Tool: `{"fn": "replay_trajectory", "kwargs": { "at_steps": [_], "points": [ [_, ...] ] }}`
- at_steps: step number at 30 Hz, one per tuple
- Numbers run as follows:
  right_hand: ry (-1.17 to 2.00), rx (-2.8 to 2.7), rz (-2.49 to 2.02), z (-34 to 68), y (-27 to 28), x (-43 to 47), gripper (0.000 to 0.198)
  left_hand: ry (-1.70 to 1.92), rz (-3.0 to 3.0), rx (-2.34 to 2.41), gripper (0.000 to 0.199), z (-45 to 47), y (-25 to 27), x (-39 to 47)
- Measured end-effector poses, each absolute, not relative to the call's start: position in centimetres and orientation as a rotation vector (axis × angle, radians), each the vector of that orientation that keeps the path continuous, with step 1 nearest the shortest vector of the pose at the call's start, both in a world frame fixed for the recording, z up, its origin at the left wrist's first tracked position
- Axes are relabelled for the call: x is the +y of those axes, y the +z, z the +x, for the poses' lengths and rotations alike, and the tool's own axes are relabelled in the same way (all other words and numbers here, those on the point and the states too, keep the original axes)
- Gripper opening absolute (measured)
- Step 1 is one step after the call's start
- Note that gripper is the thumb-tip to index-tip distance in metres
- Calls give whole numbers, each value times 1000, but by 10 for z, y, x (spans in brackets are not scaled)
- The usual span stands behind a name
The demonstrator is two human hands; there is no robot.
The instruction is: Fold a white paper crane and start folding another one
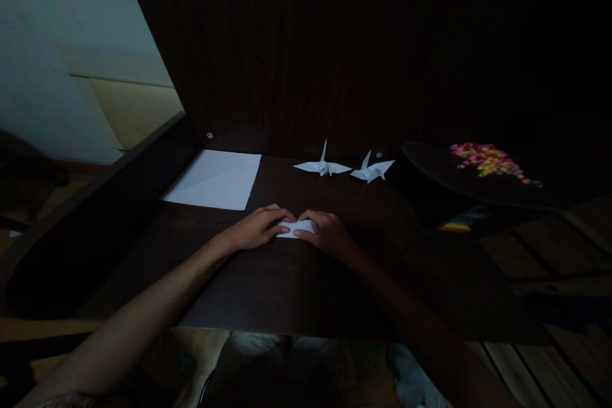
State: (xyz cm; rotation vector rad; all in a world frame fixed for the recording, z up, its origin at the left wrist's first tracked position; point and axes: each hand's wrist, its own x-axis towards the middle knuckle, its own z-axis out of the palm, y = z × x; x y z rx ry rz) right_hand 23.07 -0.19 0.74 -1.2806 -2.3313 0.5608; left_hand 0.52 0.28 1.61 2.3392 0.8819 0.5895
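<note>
A small folded piece of white paper point(295, 227) lies at the middle of the dark wooden desk, partly covered by my fingers. My left hand point(261, 226) grips its left end, thumb on top and fingers along the far edge. From the other side my right hand point(327, 231) holds the right end in the same way, the two thumbs close together. Beyond my hands stand two white paper cranes point(324, 167), the second crane point(371, 169) a little to the right. A stack of white paper point(215, 178) rests at the far left.
The desk point(268, 293) has a raised side panel point(95, 223) on the left and a tall back panel point(306, 51). On the right, a dark curved shelf point(430, 156) bears a heap of small multicoloured pieces point(488, 159). The room is dim.
</note>
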Motion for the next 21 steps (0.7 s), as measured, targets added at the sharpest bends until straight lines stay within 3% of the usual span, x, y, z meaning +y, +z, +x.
{"fn": "replay_trajectory", "kwargs": {
  "at_steps": [14,21],
  "points": [
    [606,-2388,-1151,239,2,3,27,571,2559,823,24,8,19,-4],
    [326,-2415,-1108,244,2,4,24,558,2552,978,27,5,23,-11]
  ]
}}
